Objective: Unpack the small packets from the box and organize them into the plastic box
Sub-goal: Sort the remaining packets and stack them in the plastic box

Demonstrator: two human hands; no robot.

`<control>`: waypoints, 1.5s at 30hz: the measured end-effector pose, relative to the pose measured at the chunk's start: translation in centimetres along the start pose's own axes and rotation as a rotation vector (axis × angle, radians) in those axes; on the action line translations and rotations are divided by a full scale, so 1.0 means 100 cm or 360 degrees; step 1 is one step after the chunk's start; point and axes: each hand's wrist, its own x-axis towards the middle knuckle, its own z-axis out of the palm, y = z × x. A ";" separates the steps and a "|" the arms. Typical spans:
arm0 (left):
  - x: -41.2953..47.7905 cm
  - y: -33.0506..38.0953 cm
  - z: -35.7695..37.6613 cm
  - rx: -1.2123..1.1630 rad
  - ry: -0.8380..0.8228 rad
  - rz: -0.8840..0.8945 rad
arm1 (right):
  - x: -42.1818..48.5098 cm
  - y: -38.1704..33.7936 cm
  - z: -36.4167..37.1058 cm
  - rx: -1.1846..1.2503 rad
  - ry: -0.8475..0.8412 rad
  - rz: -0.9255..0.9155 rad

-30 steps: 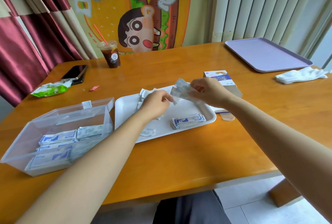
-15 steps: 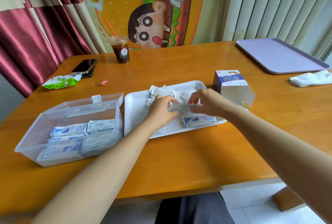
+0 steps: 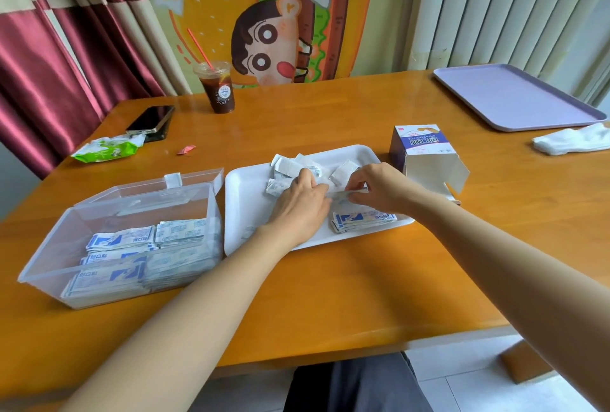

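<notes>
While the left hand and right hand each pinch an end of a thin sheaf of plaster packets above the white tray, squaring it seems the step, and next it needs carrying to the clear plastic box just left of the tray

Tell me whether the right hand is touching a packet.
Touching. The head view shows the right hand pinching one end of a packet above the white tray.
</notes>
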 end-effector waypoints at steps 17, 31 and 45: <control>-0.006 -0.013 -0.115 0.0000 -0.0117 -0.0250 | 0.002 -0.052 -0.042 0.0787 0.0268 -0.0106; -0.118 -0.142 -0.162 -0.0391 -0.0021 -0.0422 | 0.035 -0.205 0.023 0.1164 -0.0015 -0.0167; -0.094 -0.122 -0.140 -0.0299 -0.1320 -0.0366 | 0.040 -0.187 0.018 0.1338 0.0120 0.0120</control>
